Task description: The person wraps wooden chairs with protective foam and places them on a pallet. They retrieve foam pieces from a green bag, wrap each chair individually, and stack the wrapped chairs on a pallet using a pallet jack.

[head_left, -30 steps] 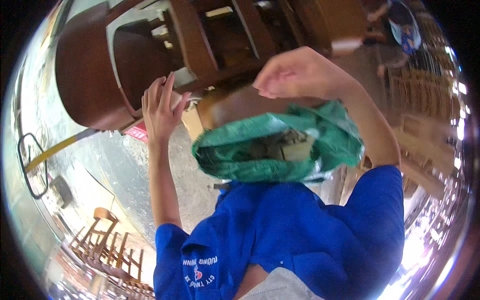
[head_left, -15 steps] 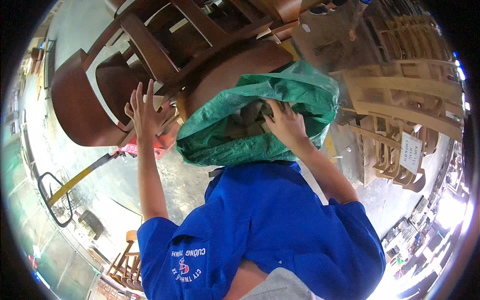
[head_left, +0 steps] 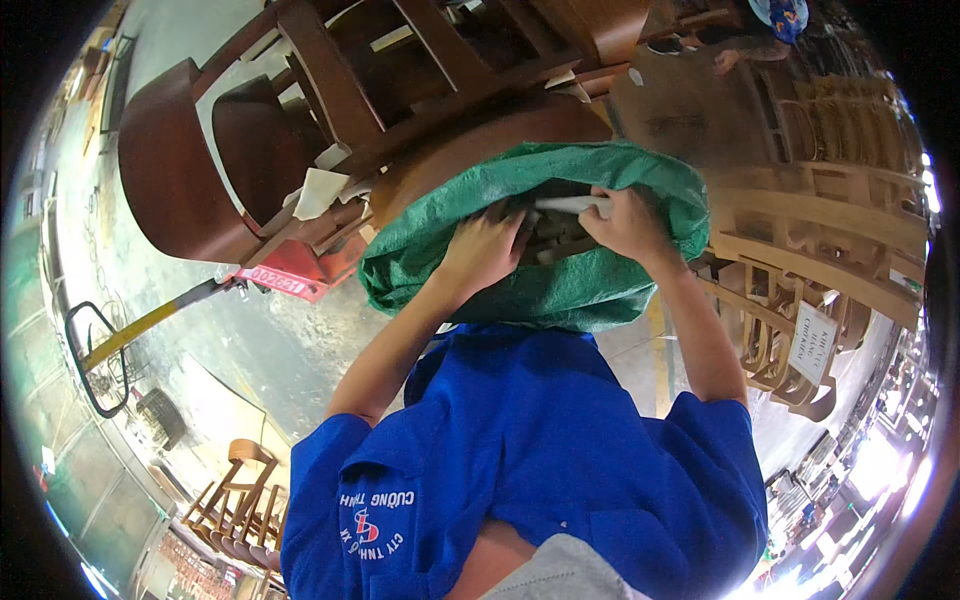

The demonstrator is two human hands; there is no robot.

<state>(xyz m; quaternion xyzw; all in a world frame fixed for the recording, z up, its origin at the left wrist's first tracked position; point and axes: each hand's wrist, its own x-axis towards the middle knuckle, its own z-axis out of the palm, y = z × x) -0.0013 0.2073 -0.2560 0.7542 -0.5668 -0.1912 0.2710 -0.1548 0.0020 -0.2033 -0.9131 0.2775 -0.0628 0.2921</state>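
Centre of the head view: a green woven sack point(head_left: 560, 290) sits just above the blue shirt point(head_left: 540, 450), its mouth open toward the camera. Both hands are at that mouth. Left hand point(head_left: 490, 250) lies curled over the near-left lip of the opening, fingers pressed into the fabric; grasping the sack edge, as far as I can tell. Right hand point(head_left: 625, 222) is clenched on a pale flat strip point(head_left: 572, 204) that runs leftward from the fist across the opening. What lies deeper inside the sack is dark and unclear.

Far side, left to centre: dark brown wooden chairs point(head_left: 250, 150) stacked at tilted angles, pale paper pads point(head_left: 320, 190) wedged between their rails. A red pallet-truck body point(head_left: 290, 280) with a yellow handle bar point(head_left: 140, 330) sits below the stack on the left. Right side: unfinished pale wooden chair frames point(head_left: 800, 260) with a white tag point(head_left: 812, 342). Lower left: more pale chairs point(head_left: 235, 500) on the concrete floor point(head_left: 250, 360).

Judgement on handling: the mouth stays workable only if the left hand holds its lip taut and low; the woven cloth is slack and would fold over the strip. The right grip should stay close to the strip's end so it slides without snagging on the sack edge.
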